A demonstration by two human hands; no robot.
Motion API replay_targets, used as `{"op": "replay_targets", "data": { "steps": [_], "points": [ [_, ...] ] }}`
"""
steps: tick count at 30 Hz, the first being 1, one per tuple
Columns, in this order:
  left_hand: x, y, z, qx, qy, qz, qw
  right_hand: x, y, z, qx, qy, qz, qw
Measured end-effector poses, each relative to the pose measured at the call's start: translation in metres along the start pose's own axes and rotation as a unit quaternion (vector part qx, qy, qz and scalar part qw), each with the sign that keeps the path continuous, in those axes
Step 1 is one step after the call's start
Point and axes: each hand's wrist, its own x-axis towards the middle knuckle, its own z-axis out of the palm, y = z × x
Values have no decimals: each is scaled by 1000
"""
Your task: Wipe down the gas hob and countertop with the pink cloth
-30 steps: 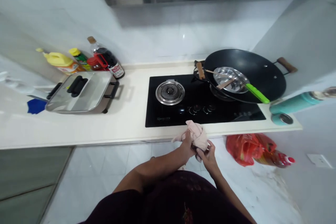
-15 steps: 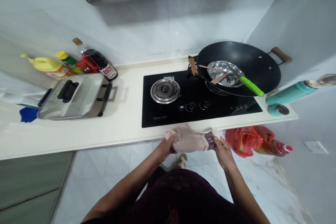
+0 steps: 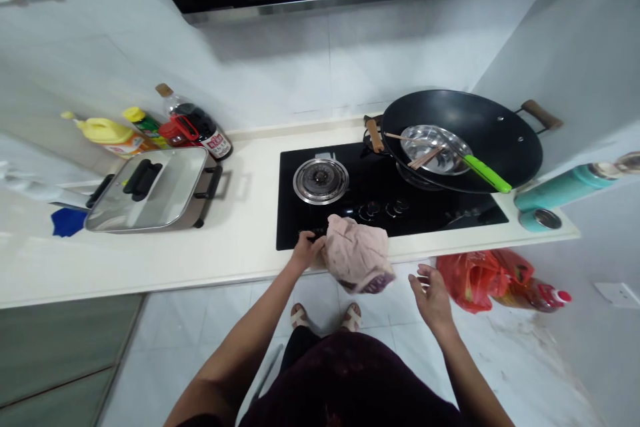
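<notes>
A pale pink cloth (image 3: 357, 250) with a purple patterned band hangs bunched over the front edge of the counter, by the gas stove (image 3: 295, 227). My left hand (image 3: 306, 252) grips its left side, fingers closed on the fabric. Off to the right of the cloth, my right hand (image 3: 431, 293) is apart from it, fingers spread, holding nothing. On the stove's right burner sits a black wok (image 3: 515, 160) with a metal bowl (image 3: 415, 147), wooden chopsticks (image 3: 425, 157) and a green-handled utensil (image 3: 487, 172) in it. The left burner (image 3: 321, 181) is uncovered.
An electric pan (image 3: 150, 187) with a glass lid stands on the left counter, bottles (image 3: 217, 143) behind it. A blue cloth (image 3: 69, 221) lies beside it. Teal flasks (image 3: 565, 188) stand at the right wall. Below are red plastic bags (image 3: 467, 280) and an oil bottle (image 3: 543, 297).
My right hand has let go of the cloth and opened. The cloth, stretched between both hands before, is bunched in my left hand and has swung up towards the stove.
</notes>
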Motion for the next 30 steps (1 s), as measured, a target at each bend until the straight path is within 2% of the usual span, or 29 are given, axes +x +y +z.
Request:
{"op": "replay_targets", "data": {
  "steps": [1, 2, 4, 6, 8, 10, 12, 15, 19, 22, 25, 27, 30],
  "points": [
    [1, -6, -8, -5, 12, 4, 1000, -4, -4, 11, -22, 7, -48, 999],
    [0, -11, -13, -10, 19, 8, 1000, -7, -10, 25, -48, -10, -102, 994],
    [-7, -18, -19, -19, 21, 20, 999, -9, -29, 58, -114, -102, -204, 967],
    [-16, -22, -22, -20, 22, 36, 999, -7, -49, 94, -191, -195, -257, 927],
    [-27, -26, -28, -18, 33, 53, 998, -3, -65, 126, -256, -229, -268, 900],
    [-37, -33, -44, -7, 64, 70, 995, 0, -75, 152, -291, -215, -266, 894],
    [-45, -44, -69, 18, 115, 88, 989, 2, -83, 172, -299, -203, -275, 891],
    [-52, -67, -115, 71, 195, 108, 972, 6, -103, 199, -291, -221, -291, 884],
    [-43, -91, -170, 136, 250, 135, 949, 23, -149, 243, -277, -263, -289, 878],
    [-21, -94, -196, 210, 261, 185, 924, 40, -187, 276, -272, -310, -294, 862],
    [6, -87, -214, 307, 257, 243, 883, 51, -207, 293, -264, -332, -323, 846],
    [22, -83, -224, 372, 261, 251, 855, 53, -204, 290, -258, -325, -341, 843],
    [40, -83, -239, 454, 272, 216, 821, 50, -177, 271, -270, -264, -294, 878]
  ]
}}
